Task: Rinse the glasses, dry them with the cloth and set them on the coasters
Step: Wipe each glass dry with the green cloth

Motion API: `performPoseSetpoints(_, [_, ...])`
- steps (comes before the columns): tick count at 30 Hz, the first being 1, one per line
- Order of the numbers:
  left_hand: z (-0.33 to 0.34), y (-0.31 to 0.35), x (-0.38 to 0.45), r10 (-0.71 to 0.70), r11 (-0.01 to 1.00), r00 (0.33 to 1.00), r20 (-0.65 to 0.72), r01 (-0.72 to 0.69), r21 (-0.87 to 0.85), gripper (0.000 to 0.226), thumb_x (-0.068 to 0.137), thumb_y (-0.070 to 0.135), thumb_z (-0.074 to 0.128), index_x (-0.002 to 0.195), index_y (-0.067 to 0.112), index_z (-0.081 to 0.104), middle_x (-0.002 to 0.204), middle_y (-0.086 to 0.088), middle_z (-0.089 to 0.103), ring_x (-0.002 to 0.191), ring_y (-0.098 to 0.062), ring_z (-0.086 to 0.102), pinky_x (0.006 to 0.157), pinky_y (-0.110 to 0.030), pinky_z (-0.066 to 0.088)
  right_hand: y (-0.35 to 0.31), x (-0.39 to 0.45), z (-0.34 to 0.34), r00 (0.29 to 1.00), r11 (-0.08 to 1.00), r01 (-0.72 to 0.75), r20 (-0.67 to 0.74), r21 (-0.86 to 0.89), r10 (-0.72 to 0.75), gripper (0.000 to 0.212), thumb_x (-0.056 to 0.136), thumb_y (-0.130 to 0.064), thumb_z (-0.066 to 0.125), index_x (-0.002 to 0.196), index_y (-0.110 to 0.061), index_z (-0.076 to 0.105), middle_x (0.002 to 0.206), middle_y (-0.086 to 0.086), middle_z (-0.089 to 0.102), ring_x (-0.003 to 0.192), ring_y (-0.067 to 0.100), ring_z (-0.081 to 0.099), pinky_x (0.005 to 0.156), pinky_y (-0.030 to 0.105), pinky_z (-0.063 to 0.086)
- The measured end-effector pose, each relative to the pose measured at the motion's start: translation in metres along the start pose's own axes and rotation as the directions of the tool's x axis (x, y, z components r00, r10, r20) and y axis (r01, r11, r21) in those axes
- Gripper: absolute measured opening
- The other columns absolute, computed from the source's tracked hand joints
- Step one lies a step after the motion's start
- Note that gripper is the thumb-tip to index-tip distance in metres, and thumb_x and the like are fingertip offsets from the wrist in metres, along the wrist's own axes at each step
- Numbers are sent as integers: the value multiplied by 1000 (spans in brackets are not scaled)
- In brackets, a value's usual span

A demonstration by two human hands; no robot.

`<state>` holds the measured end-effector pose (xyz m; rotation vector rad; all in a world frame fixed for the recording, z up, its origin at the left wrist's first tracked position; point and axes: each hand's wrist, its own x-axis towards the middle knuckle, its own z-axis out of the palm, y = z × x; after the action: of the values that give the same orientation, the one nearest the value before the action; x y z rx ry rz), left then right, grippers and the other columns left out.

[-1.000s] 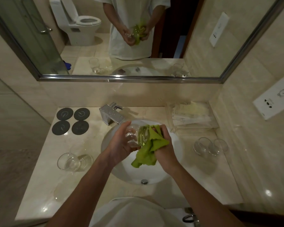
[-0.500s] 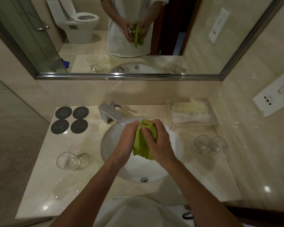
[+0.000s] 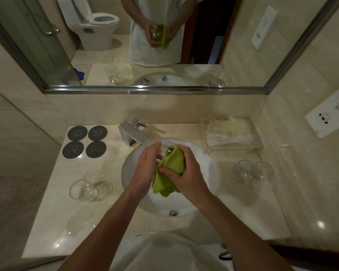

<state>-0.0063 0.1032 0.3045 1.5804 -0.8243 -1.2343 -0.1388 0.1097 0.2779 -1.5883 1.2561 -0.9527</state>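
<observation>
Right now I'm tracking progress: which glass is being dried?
The glass held over the sink, gripped by the left hand and wrapped in the green cloth; the others stand untouched on the counter.

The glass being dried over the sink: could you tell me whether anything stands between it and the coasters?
Nothing visible does. The glass, held in both hands with the green cloth, is over the sink; the four bare coasters lie back-left. The faucet stands beside that path, and another glass sits nearer the front.

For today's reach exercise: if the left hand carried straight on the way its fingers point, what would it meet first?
Probably the faucet. The left hand, holding the glass over the sink, points up and away towards it; how high the hand is above the faucet is unclear from one view.
</observation>
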Motion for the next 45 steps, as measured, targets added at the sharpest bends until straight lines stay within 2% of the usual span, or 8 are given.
performPoseSetpoints(4, [-1, 3, 4, -79, 996, 994, 79, 82, -45, 42, 98, 48, 46, 104, 9, 60, 86, -7, 59, 63, -16, 54, 57, -26, 43, 23, 1, -12, 946, 876, 325, 141, -358, -293, 87, 77, -24, 86, 144, -27, 31, 144, -7, 32, 127, 6, 47, 97, 25, 52])
performPoseSetpoints(8, [4, 4, 2, -47, 999, 998, 34, 47, -2, 40, 99, 45, 47, 106, 7, 58, 88, -8, 57, 67, -17, 54, 51, -20, 43, 35, 6, -8, 849, 633, 461, 102, -622, -518, 92, 66, -21, 91, 140, -16, 36, 145, 10, 32, 117, 40, 61, 71, 43, 62])
performPoseSetpoints(13, [0, 12, 7, -9, 992, 998, 68, 1, 123, 30, 97, 44, 52, 99, 16, 62, 87, -1, 60, 66, -10, 58, 61, -26, 44, 19, 4, -6, 988, 973, 155, 31, -173, -152, 74, 72, -29, 89, 131, -37, 44, 133, -15, 52, 120, 6, 56, 91, 30, 55])
performPoseSetpoints(21, [0, 23, 9, 119, 819, 951, 285, -256, 514, 31, 91, 51, 56, 97, 21, 62, 91, 2, 67, 74, -8, 62, 60, -20, 43, -2, 7, -26, 972, 969, -177, 183, 170, 146, 55, 76, -20, 87, 115, -33, 49, 110, -5, 66, 91, 5, 69, 69, 22, 56])
performPoseSetpoints(25, [-9, 23, 13, 13, 999, 942, 336, -29, 43, 41, 84, 54, 57, 108, 22, 64, 103, -6, 71, 73, -13, 67, 72, -25, 51, -1, 0, -24, 997, 991, -80, 20, 108, 78, 74, 66, -21, 94, 119, -45, 47, 111, -25, 60, 101, -3, 61, 76, 12, 50])
performPoseSetpoints(28, [-21, 8, 14, -90, 928, 906, 415, 228, -296, 52, 78, 47, 66, 119, 16, 63, 107, -12, 72, 87, -22, 69, 77, -33, 57, -3, -8, -14, 993, 989, 9, -115, 147, 8, 78, 63, -35, 91, 125, -41, 44, 116, -36, 56, 106, -6, 59, 80, 8, 47])
performPoseSetpoints(33, [-27, -28, 3, -52, 865, 828, 558, 316, -390, 90, 70, 64, 77, 139, 14, 49, 134, -18, 59, 117, -30, 61, 90, -40, 54, -4, -14, -1, 988, 994, 17, -157, 110, 0, 76, 63, -53, 83, 127, -46, 42, 122, -31, 57, 112, -3, 60, 86, 14, 50])
performPoseSetpoints(45, [-22, -34, 1, -50, 819, 833, 551, 350, -455, 69, 70, 56, 79, 122, 18, 54, 111, -13, 68, 98, -27, 67, 79, -42, 59, 11, -12, -11, 999, 999, -37, -17, -29, 37, 78, 62, -54, 88, 125, -42, 45, 126, -8, 60, 113, 13, 62, 91, 41, 56])
